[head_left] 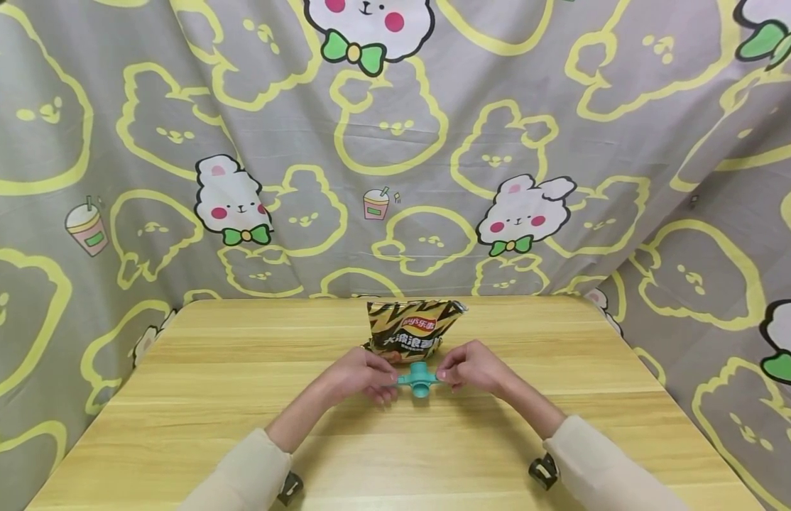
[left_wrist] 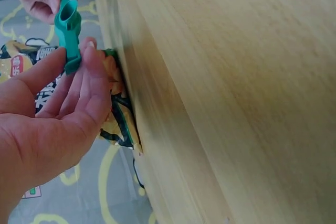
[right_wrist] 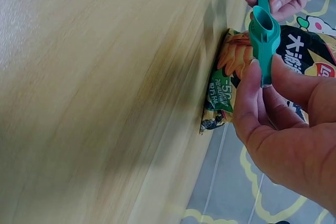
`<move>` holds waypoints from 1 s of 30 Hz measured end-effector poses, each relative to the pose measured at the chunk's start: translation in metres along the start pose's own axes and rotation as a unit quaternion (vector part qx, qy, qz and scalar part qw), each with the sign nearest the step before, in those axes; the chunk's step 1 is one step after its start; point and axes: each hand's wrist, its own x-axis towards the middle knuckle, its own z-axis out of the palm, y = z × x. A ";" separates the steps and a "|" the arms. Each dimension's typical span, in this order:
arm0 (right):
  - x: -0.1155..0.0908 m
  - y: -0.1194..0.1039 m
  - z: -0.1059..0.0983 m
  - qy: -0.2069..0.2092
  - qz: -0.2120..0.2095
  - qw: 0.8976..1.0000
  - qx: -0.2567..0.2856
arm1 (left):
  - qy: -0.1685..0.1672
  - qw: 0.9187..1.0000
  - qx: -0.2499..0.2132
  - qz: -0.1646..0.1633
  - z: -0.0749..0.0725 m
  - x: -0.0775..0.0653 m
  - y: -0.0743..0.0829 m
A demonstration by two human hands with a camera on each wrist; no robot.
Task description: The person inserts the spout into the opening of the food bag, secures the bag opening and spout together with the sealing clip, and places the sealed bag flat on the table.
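Between the two hands is a teal plastic bag clip with a round pour spout (head_left: 419,380). My left hand (head_left: 365,376) pinches its left end between thumb and fingers. The other end is pinched by my right hand (head_left: 473,369), and the right wrist view shows thumb and fingertips on the clip (right_wrist: 265,40). In the left wrist view the spout opening (left_wrist: 68,10) faces the camera. Just behind the clip stands a black and gold bag of chips (head_left: 411,330), touched by neither hand as far as I can see.
Everything is over a light wooden table (head_left: 242,369). Behind it and at both sides hangs a grey curtain (head_left: 427,177) with yellow outlines and white cartoon animals. Dark straps (head_left: 544,471) are at both wrists.
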 end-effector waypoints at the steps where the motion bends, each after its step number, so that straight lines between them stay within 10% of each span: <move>1: 0.000 0.000 0.000 -0.003 -0.001 1.000 0.001 | 0.004 1.000 0.001 0.002 0.000 0.000 0.000; 30: -0.001 -0.009 -0.004 -0.036 0.019 0.999 -0.027 | 0.077 0.997 0.026 0.015 0.002 0.002 0.010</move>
